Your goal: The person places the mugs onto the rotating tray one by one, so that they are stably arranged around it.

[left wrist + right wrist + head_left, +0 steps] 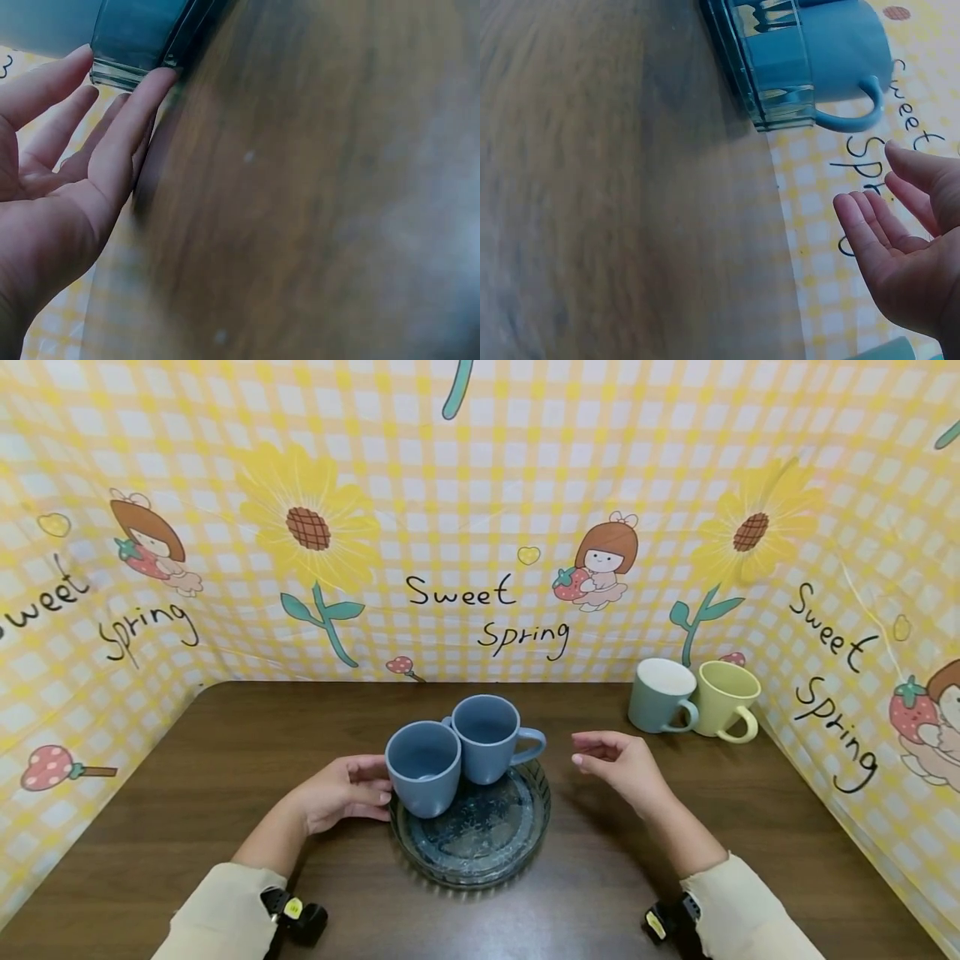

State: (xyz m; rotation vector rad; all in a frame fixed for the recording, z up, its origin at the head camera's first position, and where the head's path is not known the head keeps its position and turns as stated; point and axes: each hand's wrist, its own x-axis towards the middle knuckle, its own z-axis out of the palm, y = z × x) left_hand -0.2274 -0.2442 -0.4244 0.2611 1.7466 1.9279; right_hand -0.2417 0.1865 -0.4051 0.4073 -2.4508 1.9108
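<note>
Yellow checked cloth (pixel 450 485) is hung all round, printed with sunflowers and "Sweet Spring", and a dark wood table (pixel 225 735) is used as the work spot. Near the middle a round glass tray (pixel 487 852) is set down with two blue mugs on it: the front mug (pixel 423 789) is placed at the left, the back mug (pixel 486 756) is tucked behind it, handle pointed right. Whether the two touch can't be told. Looks like the mug-arranging step is being worked on, tbh. On the left, the tray's edge seems to be touched by the left hand (pixel 341 795), fingers pretty straight and spread, no grip to be seen. The right hand (pixel 622 768) is held apart from the tray, fingers loosely bent with nothing in them. If the tray is to be shifted, its right edge would probably need to be taken by that hand and everything kept level. A teal mug (pixel 655 703) and a yellow mug (pixel 716 703) are parked at the back right.
</note>
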